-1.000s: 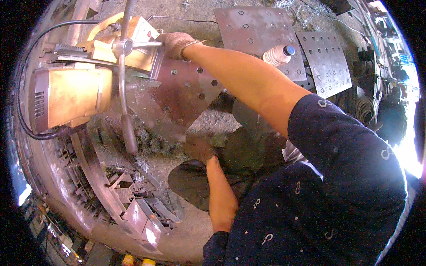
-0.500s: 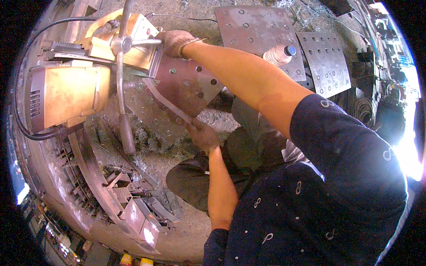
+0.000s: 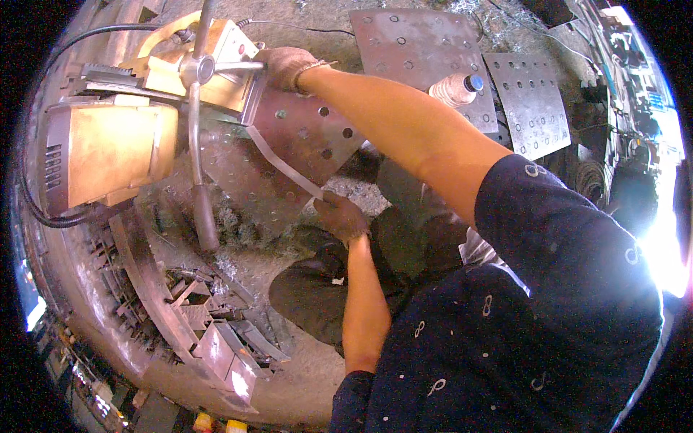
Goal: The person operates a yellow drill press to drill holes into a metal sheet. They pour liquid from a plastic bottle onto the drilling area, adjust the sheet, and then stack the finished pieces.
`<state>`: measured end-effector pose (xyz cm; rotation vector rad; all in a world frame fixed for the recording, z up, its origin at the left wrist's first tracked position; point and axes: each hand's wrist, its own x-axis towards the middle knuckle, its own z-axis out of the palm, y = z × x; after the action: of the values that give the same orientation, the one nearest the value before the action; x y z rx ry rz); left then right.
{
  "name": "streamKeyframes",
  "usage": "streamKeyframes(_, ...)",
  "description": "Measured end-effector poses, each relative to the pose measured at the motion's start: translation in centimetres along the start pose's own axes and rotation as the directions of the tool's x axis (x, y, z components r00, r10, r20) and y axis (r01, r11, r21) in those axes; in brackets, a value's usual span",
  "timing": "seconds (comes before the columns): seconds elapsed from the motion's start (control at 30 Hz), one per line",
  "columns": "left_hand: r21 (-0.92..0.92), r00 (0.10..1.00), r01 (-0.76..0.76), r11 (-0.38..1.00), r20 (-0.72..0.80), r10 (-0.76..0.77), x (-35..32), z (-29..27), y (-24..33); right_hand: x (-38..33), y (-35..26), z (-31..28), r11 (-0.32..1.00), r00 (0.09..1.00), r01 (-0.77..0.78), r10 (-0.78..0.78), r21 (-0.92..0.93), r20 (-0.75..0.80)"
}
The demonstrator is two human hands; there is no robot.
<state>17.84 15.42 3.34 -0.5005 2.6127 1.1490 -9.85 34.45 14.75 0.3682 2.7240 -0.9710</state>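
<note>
Perforated curved plate (image 3: 307, 133), long axis slanting from drill down-right, both gloved grips closed on its ends.

Perforated plate (image 3: 310, 137) at upper centre: bare steel, dull, rust-brown, with a brighter worn edge. Drill housing (image 3: 108, 151) at left: painted metal, yellow-tan, scuffed, semi-gloss. Feed handle (image 3: 195, 130): smooth grey metal with a dark matt grip. Both hands (image 3: 343, 216) in grimy, rough cloth gloves. Bottle (image 3: 451, 89) at upper right: cloudy plastic. Floor (image 3: 238, 267): gritty, strewn with shiny metal shavings.
</note>
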Motion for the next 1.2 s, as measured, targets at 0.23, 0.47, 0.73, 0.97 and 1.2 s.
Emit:
streamKeyframes(0.23,0.115,0.981,-0.154,0.981,-0.097,0.165,-0.2,2.3,-4.8,0.9,0.2,0.1,1.000,1.000,0.006,-0.007,-0.023,-0.029)
streamKeyframes(0.47,0.310,0.966,-0.256,0.916,0.119,0.230,4.4,0.8,-1.8,0.6,0.3,0.2,0.999,0.999,0.003,-0.005,-0.044,-0.054)
streamKeyframes(0.73,0.323,0.985,-0.119,0.939,0.155,0.072,5.3,1.4,-1.6,0.4,1.3,-0.2,1.000,0.997,-0.015,0.015,0.006,-0.077)
streamKeyframes(0.97,0.396,0.995,-0.087,0.914,-0.002,0.095,17.7,-1.8,-2.7,0.2,0.7,0.0,0.997,0.998,0.024,-0.028,-0.074,-0.060)
streamKeyframes(1.2,0.028,0.964,0.102,0.994,-0.250,-0.092,18.4,-9.7,-5.3,0.2,0.5,-0.2,0.998,0.998,0.032,-0.034,-0.046,-0.058)
